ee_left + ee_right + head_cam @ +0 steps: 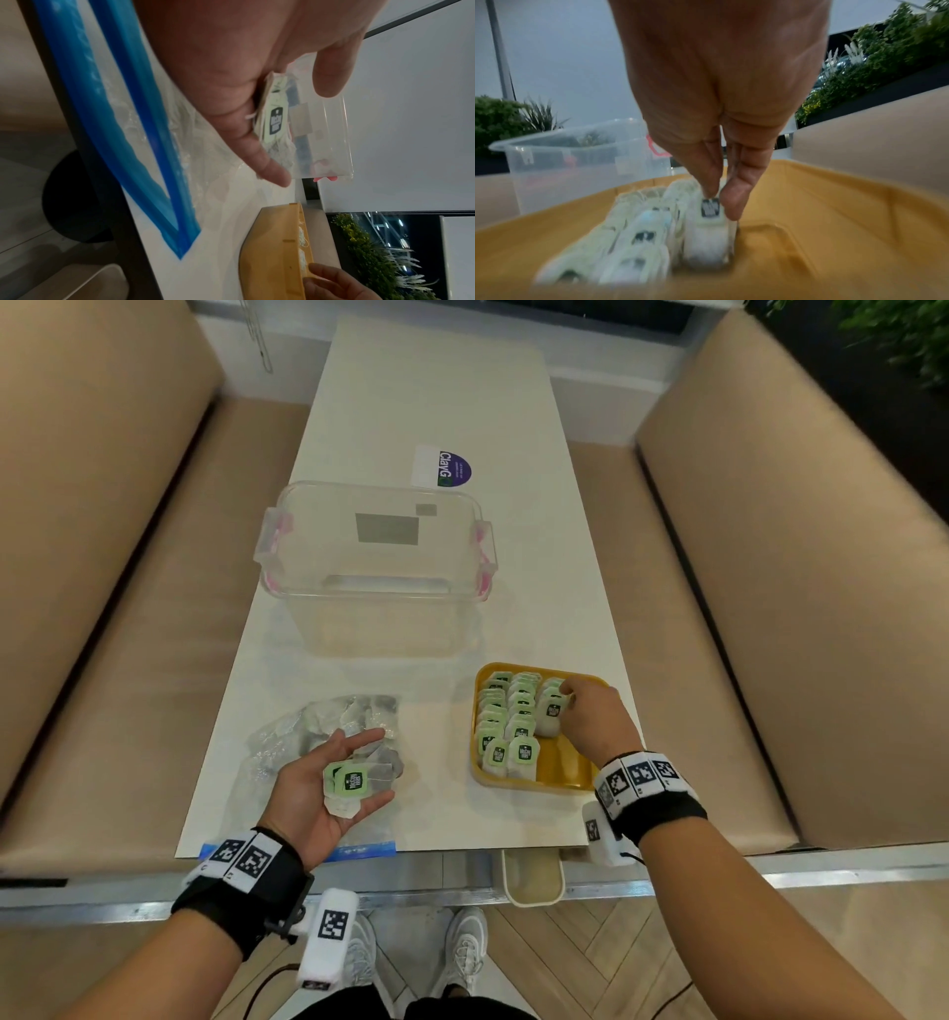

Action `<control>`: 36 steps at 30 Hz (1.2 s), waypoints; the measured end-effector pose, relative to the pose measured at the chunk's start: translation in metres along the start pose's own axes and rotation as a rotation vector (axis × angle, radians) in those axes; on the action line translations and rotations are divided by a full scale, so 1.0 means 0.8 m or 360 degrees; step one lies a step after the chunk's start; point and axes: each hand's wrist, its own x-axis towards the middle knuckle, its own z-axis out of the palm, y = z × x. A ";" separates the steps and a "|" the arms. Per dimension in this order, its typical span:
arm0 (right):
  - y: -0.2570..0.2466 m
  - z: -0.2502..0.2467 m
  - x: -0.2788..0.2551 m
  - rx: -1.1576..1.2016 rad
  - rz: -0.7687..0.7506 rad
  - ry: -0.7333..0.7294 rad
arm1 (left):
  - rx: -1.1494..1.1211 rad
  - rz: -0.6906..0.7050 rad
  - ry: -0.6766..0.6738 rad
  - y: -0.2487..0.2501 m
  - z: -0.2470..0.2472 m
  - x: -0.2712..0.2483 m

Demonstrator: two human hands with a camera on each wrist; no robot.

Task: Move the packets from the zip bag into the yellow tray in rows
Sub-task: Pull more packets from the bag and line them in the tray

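The clear zip bag (313, 729) with a blue zip strip (128, 125) lies crumpled at the front left of the white table. Above it my left hand (367, 765) is turned palm up, and a few green-labelled packets (348, 783) (274, 121) lie on the palm under relaxed fingers. The yellow tray (562, 765) (834, 223) at the front right holds rows of several packets (506, 719). My right hand (567, 698) (718, 201) reaches into the tray and pinches the top of a packet (709, 233) in the right-hand row.
A clear plastic box (375, 546) with pink clasps stands behind the bag and tray. A sticker card (441, 467) lies farther back. Beige benches (102, 557) flank the table. A cream container (531, 878) hangs below the near table edge.
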 end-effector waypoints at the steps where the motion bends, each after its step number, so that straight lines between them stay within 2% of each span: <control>1: 0.000 -0.003 -0.002 0.0005 -0.0017 0.0059 | -0.0002 -0.0002 0.0004 0.000 0.002 0.000; 5: -0.033 -0.008 -0.024 0.0059 -0.0303 0.0278 | -0.0030 -0.0016 0.0009 0.000 0.012 0.000; 10: -0.115 0.026 -0.079 0.0113 -0.0926 -0.0079 | -0.0056 -0.0050 -0.0041 -0.005 0.036 0.005; 14: -0.147 0.062 -0.102 0.0047 -0.1188 -0.0292 | -0.0186 -0.0052 -0.0054 -0.008 0.048 0.007; 19: -0.153 0.083 -0.099 -0.0148 -0.1213 -0.0242 | -0.0132 -0.0076 -0.0052 -0.007 0.055 0.009; 24: -0.150 0.087 -0.100 -0.0067 -0.1298 -0.0066 | -0.0151 -0.0089 -0.0071 -0.005 0.052 0.012; 27: -0.145 0.077 -0.103 0.0106 -0.1329 0.0024 | -0.0156 -0.0082 -0.0091 -0.003 0.054 0.013; 33: -0.128 0.029 -0.099 0.0429 -0.1087 -0.0004 | -0.0135 -0.0075 -0.0098 -0.003 0.054 0.017; 36: -0.102 -0.004 -0.086 0.0728 -0.0733 0.0030 | -0.0143 -0.0074 -0.0067 -0.006 0.050 0.020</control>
